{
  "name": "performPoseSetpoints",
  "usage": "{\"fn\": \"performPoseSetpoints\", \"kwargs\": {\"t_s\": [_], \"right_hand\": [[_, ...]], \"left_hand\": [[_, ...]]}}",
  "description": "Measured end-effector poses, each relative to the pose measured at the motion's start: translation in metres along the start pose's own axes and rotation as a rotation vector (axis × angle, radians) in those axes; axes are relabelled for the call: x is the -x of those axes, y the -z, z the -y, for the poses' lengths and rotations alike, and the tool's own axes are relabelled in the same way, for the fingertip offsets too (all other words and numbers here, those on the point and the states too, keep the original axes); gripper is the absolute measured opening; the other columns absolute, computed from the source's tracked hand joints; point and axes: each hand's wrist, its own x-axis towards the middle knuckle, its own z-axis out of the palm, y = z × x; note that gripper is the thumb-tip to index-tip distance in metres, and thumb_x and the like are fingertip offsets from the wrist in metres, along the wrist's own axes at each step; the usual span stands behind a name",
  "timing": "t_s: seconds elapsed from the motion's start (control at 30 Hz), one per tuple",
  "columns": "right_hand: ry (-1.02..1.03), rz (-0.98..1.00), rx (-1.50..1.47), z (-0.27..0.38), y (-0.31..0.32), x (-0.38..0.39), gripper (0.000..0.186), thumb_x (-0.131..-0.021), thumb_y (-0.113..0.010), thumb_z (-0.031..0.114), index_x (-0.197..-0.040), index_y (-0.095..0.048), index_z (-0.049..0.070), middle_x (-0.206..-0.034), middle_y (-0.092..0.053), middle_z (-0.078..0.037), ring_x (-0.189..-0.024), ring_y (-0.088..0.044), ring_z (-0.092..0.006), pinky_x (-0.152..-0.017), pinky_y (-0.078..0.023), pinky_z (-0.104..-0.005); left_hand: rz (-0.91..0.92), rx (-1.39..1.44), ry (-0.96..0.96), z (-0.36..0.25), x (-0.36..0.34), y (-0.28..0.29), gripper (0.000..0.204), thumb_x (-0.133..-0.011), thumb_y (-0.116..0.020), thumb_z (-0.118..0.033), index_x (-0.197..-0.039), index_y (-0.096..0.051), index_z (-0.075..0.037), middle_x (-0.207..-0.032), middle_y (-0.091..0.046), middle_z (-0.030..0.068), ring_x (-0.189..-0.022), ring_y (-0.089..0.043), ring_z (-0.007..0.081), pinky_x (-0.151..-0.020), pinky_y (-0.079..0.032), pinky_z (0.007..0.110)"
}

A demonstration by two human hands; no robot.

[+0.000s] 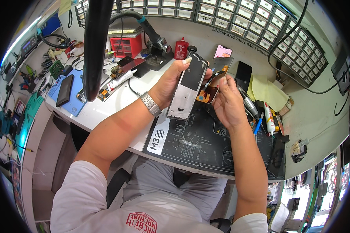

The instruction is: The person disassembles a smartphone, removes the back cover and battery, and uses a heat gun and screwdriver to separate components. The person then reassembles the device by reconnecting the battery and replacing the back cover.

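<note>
My left hand (165,83), wearing a steel watch on the wrist, grips a bare phone frame (188,97), dark in its upper part and silvery grey below. Its thumb presses on the upper left edge and fingertips come round the right side. Beside the frame, my right hand (230,104) pinches a phone screen panel (226,63) with orange flex cables at its near end and higher up. The panel is tilted and sits close to the frame. Both parts are raised above a black work mat (190,151) with white line drawings.
Behind my hands stand a red bottle (181,49), a lit phone (223,52) and a microscope stand (159,48). At right lie a rotary hand tool (248,101), glue tubes and yellow cloth (268,91). A black arm (98,50) hangs at left above a blue mat (76,99).
</note>
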Motion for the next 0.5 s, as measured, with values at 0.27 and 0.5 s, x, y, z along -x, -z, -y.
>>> {"fn": "performPoseSetpoints", "kwargs": {"t_s": [0.27,0.5], "right_hand": [[0.067,0.03,-0.009,0.002,0.008,-0.003,0.058,-0.112,-0.07,0.032,-0.154,-0.038,0.007,-0.143,-0.063,-0.014,-0.132,-0.065,-0.028,-0.11,-0.055,-0.0514],[0.2,-0.159,-0.088,0.022,0.021,-0.007,0.049,-0.115,-0.06,0.047,-0.136,-0.055,0.003,-0.131,-0.068,-0.015,-0.121,-0.074,-0.036,-0.099,-0.064,-0.0494]], "left_hand": [[0.008,-0.033,-0.083,-0.01,0.0,0.002,0.065,-0.107,-0.053,-0.05,-0.151,-0.06,-0.003,-0.135,-0.075,0.0178,-0.121,-0.074,0.0282,-0.103,-0.062,0.042],[0.065,-1.2,-0.132,-0.011,0.006,0.002,0.064,-0.098,-0.075,-0.036,-0.15,-0.062,-0.002,-0.135,-0.07,0.02,-0.115,-0.072,0.0323,-0.1,-0.057,0.041]]}}
